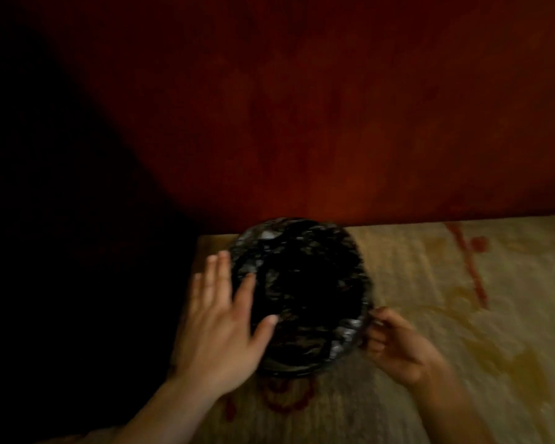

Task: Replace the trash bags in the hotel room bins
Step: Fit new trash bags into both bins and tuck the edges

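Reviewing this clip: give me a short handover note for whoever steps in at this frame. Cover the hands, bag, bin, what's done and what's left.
Left hand: open, fingers straight, laid on the bin's left rim.
Right hand: fingers curled, apparently pinching the bag's edge at the right rim; the view is blurred.
The black trash bag lines the round bin, which stands on patterned carpet against a red-brown wall.
Done: the bag is in the bin and folded over the rim where visible.
Left: probably snugging the edge all round. No other bins are in view.

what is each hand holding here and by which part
The right hand pinches the black trash bag at its right-hand edge. The left hand holds nothing: it lies flat against the bag's left side.
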